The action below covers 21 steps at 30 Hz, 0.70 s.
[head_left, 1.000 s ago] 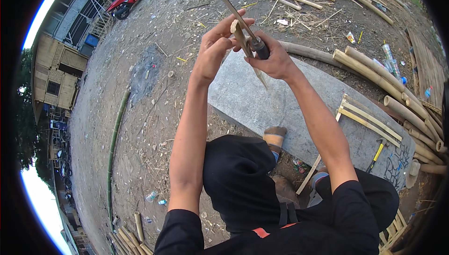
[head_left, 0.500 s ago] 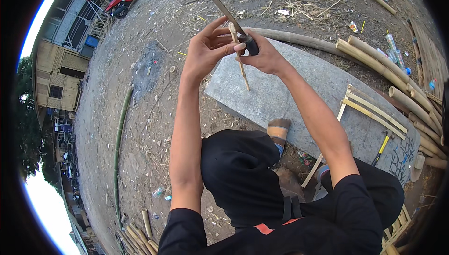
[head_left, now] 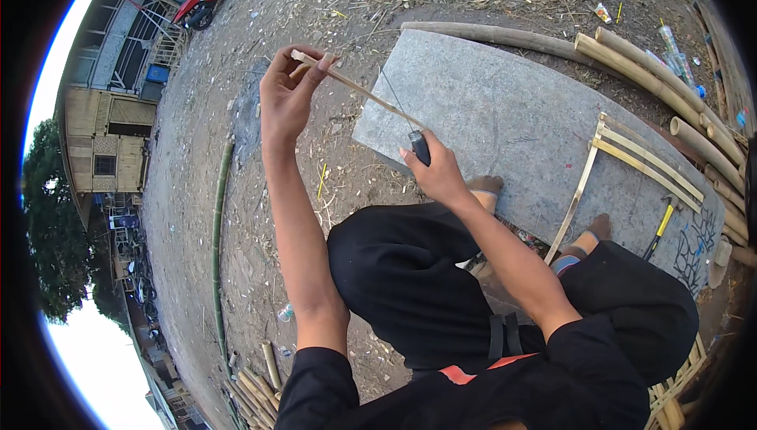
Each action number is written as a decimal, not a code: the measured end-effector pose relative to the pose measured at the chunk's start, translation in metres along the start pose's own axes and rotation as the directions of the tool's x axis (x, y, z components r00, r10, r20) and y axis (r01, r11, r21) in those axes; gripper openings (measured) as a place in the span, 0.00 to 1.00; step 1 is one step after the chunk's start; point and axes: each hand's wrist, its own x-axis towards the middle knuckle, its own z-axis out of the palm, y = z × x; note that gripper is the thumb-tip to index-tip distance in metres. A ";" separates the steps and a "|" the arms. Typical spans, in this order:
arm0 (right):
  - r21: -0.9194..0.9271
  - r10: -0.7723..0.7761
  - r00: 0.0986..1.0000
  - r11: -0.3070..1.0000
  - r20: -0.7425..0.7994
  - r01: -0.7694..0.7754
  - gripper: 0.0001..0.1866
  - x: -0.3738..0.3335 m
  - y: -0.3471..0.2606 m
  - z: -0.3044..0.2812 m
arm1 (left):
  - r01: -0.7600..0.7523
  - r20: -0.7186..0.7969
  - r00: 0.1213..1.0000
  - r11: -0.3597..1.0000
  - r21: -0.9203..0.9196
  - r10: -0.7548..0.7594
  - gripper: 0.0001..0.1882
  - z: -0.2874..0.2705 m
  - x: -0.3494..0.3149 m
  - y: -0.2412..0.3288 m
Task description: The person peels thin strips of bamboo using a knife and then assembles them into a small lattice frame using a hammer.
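Moved since half a second ago: the left hand [head_left: 288,103] has drawn off to the left and the right hand [head_left: 439,174] has dropped toward the knees [head_left: 386,233]; the bamboo strip [head_left: 355,86], steep before, now slants down from left to right.
Left grip: closed, thumb and fingers pinching the strip near its upper end.
Right grip: closed around the black handle [head_left: 420,148] of a long knife.
Blade [head_left: 393,89]: pointing up and left, seen nearly edge-on, crossing the strip's line; whether they touch is hard to tell.
Strip: in the air between the hands, its lower end by the right hand's knuckles.
Slab [head_left: 505,83]: grey, beyond the right hand, bearing a joined set of pale slats [head_left: 643,163] and a yellow-handled hammer [head_left: 662,225].
Far right: stacked bamboo poles [head_left: 631,67] beside the slab.
Left ground: a long green pole [head_left: 218,249].
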 end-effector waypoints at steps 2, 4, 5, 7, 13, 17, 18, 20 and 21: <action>0.016 -0.035 0.999 0.999 0.037 0.035 0.19 0.000 -0.010 0.011 | -0.015 -0.023 1.000 0.998 0.053 0.016 0.11 0.001 -0.001 0.002; 0.042 -0.049 0.996 0.998 0.072 0.046 0.19 0.004 -0.028 0.019 | -0.029 -0.041 0.999 0.985 0.170 0.036 0.12 0.002 -0.004 0.008; 0.054 -0.057 0.994 0.997 0.089 0.053 0.18 0.006 -0.036 0.021 | -0.020 -0.072 0.997 0.968 0.250 0.039 0.13 0.003 -0.007 0.010; 0.058 -0.066 0.995 0.996 0.071 0.062 0.18 0.008 -0.047 0.025 | -0.012 -0.127 0.989 0.914 0.405 0.069 0.14 0.003 -0.007 0.016; -0.027 0.020 1.000 0.999 0.006 -0.020 0.16 0.003 0.003 0.044 | 0.041 -0.127 0.992 0.964 0.263 -0.007 0.14 -0.005 -0.004 0.008; -0.077 0.040 0.999 0.996 0.020 -0.038 0.15 0.003 0.009 0.034 | 0.050 -0.130 0.991 0.962 0.267 -0.016 0.14 -0.008 -0.003 0.007; -0.039 0.019 0.999 0.999 0.032 -0.018 0.15 0.001 -0.008 0.031 | 0.059 -0.128 0.991 0.963 0.264 -0.026 0.14 -0.006 -0.005 0.006; 0.055 -0.017 0.998 0.998 0.055 0.014 0.15 -0.003 -0.035 0.035 | 0.068 -0.132 0.991 0.960 0.270 -0.033 0.14 -0.008 -0.009 0.007; 0.098 -0.034 0.998 0.995 0.054 0.028 0.15 -0.003 -0.046 0.035 | 0.060 -0.133 0.991 0.962 0.266 -0.025 0.14 -0.007 -0.008 0.008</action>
